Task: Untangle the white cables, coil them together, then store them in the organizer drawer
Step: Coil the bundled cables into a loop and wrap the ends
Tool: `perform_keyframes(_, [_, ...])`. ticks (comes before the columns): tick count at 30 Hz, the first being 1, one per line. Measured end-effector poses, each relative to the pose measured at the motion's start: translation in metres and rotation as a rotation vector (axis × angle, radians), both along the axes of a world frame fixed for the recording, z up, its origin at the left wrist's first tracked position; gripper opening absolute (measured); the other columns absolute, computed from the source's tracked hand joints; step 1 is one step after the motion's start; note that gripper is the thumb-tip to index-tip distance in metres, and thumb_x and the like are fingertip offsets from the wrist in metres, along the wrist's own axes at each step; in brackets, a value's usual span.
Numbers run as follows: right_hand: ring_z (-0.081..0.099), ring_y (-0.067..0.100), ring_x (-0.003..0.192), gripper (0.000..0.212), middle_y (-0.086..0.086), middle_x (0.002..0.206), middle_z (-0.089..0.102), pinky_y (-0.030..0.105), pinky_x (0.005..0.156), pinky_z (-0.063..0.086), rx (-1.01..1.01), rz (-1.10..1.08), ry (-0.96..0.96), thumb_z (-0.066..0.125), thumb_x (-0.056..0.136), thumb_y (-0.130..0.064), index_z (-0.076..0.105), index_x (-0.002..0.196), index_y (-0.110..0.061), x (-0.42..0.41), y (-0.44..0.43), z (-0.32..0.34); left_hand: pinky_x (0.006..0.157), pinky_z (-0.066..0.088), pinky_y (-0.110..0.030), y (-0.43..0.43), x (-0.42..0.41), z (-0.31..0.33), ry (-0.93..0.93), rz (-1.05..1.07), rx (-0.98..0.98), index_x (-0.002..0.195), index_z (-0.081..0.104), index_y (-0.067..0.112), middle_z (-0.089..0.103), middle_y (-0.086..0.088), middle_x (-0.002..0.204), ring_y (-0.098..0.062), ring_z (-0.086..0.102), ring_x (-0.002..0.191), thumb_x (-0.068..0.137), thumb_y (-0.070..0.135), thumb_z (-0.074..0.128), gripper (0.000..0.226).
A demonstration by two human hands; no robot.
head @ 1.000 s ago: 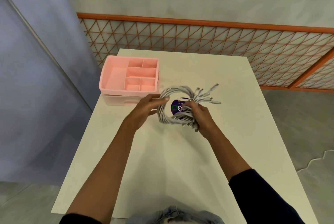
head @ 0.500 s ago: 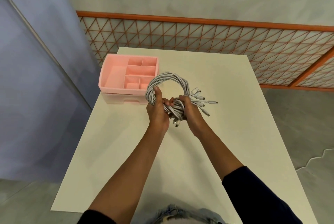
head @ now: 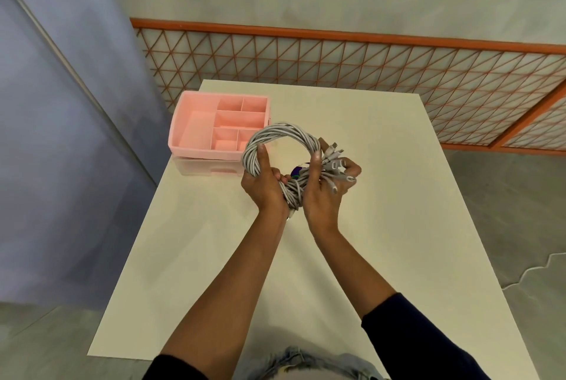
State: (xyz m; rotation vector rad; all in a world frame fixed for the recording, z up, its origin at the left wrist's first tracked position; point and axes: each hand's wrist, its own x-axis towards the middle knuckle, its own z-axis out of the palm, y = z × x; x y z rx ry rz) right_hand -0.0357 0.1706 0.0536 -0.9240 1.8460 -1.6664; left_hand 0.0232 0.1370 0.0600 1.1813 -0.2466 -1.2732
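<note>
cables (head: 277, 137): white bundle coiled into a ring, held above the table (head: 382, 226) | left hand (head: 264, 186): grip closed round the coil's left side | right hand (head: 321, 195): grip closed round the lower right with plug ends | organizer (head: 190, 131): pink, at the table's far left, just beyond coil

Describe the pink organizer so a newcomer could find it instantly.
Start at the white table. At its far left corner, beyond the white cables, sits the pink organizer. It is the only pink thing, its top split into compartments.
</note>
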Motion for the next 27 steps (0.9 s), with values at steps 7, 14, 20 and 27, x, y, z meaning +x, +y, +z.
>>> perform_keyframes(7, [0.057,0.000,0.077,0.033,0.003,0.085,0.056,0.021,0.072,0.048,-0.127,-0.006,0.172,0.045,0.100,-0.028,0.056,0.103,0.003,-0.017,-0.006,0.017,0.039,0.038,-0.020,-0.003,0.008,0.012,0.019,-0.176,0.004,0.086,0.056,0.011,0.036,0.004,0.039,-0.008,0.034,0.033,0.087,0.038,0.066,0.030])
perform_keyframes(14, [0.054,0.020,0.070,0.047,0.017,0.078,0.062,0.027,0.063,0.039,-0.107,-0.155,0.300,0.037,0.099,-0.034,0.060,0.087,0.006,-0.043,-0.024,0.027,0.045,0.043,-0.024,-0.003,0.011,0.025,-0.019,-0.296,-0.053,0.085,0.058,0.010,0.036,0.004,0.039,-0.008,0.036,0.033,0.089,0.036,0.064,0.027])
perform_keyframes(20, [0.046,0.007,0.052,0.048,-0.003,0.056,0.050,0.025,0.054,0.038,-0.016,-0.071,0.042,0.040,0.100,-0.043,0.049,0.066,-0.011,-0.042,-0.022,0.038,0.048,0.049,-0.027,-0.004,0.020,0.025,0.026,-0.355,-0.065,0.088,0.058,0.009,0.037,0.004,0.040,-0.010,0.040,0.035,0.090,0.037,0.063,0.028])
perform_keyframes(27, [0.057,0.014,0.049,0.052,-0.007,0.042,0.046,0.041,0.068,0.059,-0.098,-0.136,-0.722,0.044,0.096,-0.049,0.040,0.061,-0.010,-0.044,-0.027,0.050,0.070,0.056,-0.037,0.000,0.012,0.019,-0.100,-0.351,-0.100,0.094,0.061,0.012,0.053,0.002,0.050,-0.010,0.059,0.049,0.090,0.039,0.062,0.027])
